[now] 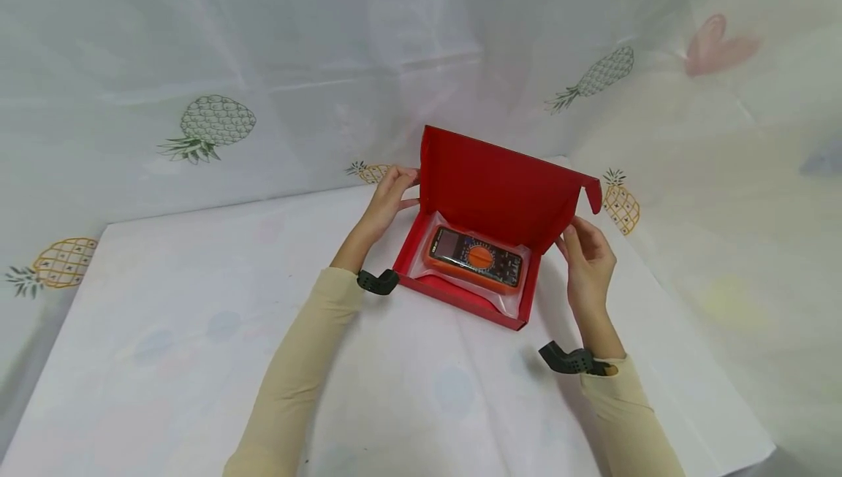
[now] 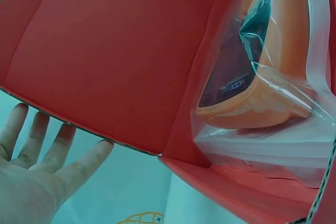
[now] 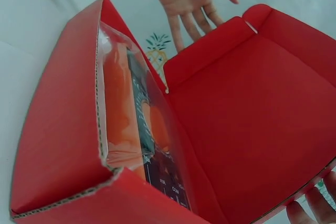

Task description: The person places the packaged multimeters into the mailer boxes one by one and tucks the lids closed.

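A red cardboard box [image 1: 460,302] stands with its lid [image 1: 503,185] raised at the back. Inside lies an orange and black multimeter [image 1: 503,265] in a clear plastic bag [image 1: 421,261], its round dial facing up. My left hand [image 1: 388,196] is at the lid's left side. In the left wrist view its fingers [image 2: 84,166] are spread and touch the lid's edge from behind, thumb away from it. At the lid's right edge is my right hand [image 1: 590,265]; the right wrist view shows its fingertips [image 3: 317,200] against the back of that edge.
A white cloth with pale spots covers the table [image 1: 197,345]. Behind it hangs a pale curtain [image 1: 316,60] printed with pineapples and a heart. Dark camera mounts [image 1: 378,283] are strapped to both wrists, the left one close to the box's front left corner.
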Action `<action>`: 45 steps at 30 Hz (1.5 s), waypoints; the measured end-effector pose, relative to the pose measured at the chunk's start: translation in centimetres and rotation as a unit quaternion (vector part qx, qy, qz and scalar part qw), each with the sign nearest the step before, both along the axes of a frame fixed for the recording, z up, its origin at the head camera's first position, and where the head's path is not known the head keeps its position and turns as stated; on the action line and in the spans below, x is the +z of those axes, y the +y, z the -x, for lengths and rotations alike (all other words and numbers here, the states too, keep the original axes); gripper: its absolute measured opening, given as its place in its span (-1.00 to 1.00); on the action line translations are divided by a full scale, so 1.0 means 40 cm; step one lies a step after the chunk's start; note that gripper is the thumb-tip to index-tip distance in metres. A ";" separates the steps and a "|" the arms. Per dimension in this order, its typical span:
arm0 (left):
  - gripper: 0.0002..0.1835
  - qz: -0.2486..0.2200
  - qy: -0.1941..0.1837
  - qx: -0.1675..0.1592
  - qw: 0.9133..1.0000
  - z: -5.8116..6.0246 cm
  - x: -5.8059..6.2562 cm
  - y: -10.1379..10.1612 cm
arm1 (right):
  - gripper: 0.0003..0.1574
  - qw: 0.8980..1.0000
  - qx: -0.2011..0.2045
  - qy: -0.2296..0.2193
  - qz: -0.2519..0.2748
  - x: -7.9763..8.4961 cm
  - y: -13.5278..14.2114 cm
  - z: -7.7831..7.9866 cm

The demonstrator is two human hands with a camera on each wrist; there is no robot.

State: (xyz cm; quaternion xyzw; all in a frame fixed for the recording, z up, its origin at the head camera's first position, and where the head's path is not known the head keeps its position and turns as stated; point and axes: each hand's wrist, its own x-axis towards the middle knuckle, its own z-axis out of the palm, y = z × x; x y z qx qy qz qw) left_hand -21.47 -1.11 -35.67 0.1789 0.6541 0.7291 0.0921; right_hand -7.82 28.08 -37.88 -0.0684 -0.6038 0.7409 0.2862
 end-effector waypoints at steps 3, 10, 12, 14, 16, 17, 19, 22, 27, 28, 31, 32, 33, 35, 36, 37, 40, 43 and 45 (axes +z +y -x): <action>-0.81 0.002 -0.003 -0.007 1.000 -0.004 -0.005 0.000 | -0.66 1.000 0.004 0.006 0.003 -0.006 0.000 -0.010; -0.56 0.046 0.020 -0.016 0.999 -0.017 -0.007 -0.004 | -0.64 0.999 0.025 0.020 -0.009 -0.018 0.003 -0.027; -0.46 0.056 0.032 -0.015 0.998 -0.019 -0.006 -0.007 | -0.63 0.999 0.023 0.016 -0.016 -0.020 0.003 -0.029; -0.34 0.067 0.045 -0.015 0.997 -0.020 -0.001 -0.009 | -0.63 1.000 0.020 0.013 -0.014 -0.022 0.003 -0.031; -0.19 0.076 0.055 -0.016 0.995 -0.019 0.004 -0.011 | -0.63 1.000 0.017 0.012 -0.013 -0.024 0.004 -0.032; -0.10 0.082 0.060 -0.015 0.995 -0.018 0.008 -0.012 | -0.63 1.000 0.016 0.012 -0.012 -0.024 0.004 -0.033; 0.08 0.094 0.065 -0.011 0.993 -0.018 0.017 -0.012 | -0.63 1.000 0.016 0.009 -0.012 -0.023 0.004 -0.035; 0.24 0.107 0.065 -0.005 0.992 -0.019 0.035 -0.011 | -0.61 1.000 0.014 -0.007 -0.017 -0.018 0.006 -0.040; 0.00 0.128 0.062 -0.001 0.990 -0.026 0.061 -0.012 | -0.52 0.999 0.013 -0.037 0.005 0.004 0.002 -0.045; -0.05 0.131 0.061 -0.001 0.989 -0.027 0.064 -0.013 | -0.48 0.999 0.015 -0.041 0.010 0.010 0.001 -0.047; -0.11 0.134 0.056 0.001 0.989 -0.028 0.068 -0.013 | -0.40 0.998 0.029 -0.044 0.022 0.035 -0.004 -0.056; -0.11 0.133 0.054 0.001 0.990 -0.028 0.070 -0.012 | -0.40 0.998 0.036 -0.041 0.019 0.045 -0.005 -0.059; -0.11 0.131 0.052 0.001 0.990 -0.028 0.071 -0.012 | -0.41 0.998 0.044 -0.037 0.018 0.054 -0.005 -0.062; -0.14 0.125 0.047 0.002 0.991 -0.028 0.072 -0.008 | -0.41 0.998 0.063 -0.023 0.020 0.072 -0.005 -0.065; -0.16 0.125 0.045 0.004 0.991 -0.027 0.073 -0.006 | -0.40 0.997 0.074 -0.018 0.018 0.081 -0.005 -0.066; -0.19 0.125 0.045 0.005 0.991 -0.027 0.075 -0.004 | -0.37 0.996 0.084 -0.015 0.011 0.090 -0.005 -0.066; -0.26 0.130 0.042 0.012 0.991 -0.025 0.080 0.002 | -0.34 0.994 0.106 -0.018 -0.017 0.114 -0.008 -0.067; -0.30 0.143 0.039 0.017 0.989 -0.021 0.085 0.009 | -0.37 0.992 0.112 -0.029 -0.049 0.132 -0.012 -0.064; -0.29 0.148 0.037 0.020 0.988 -0.021 0.089 0.013 | -0.42 0.991 0.111 -0.032 -0.065 0.139 -0.015 -0.060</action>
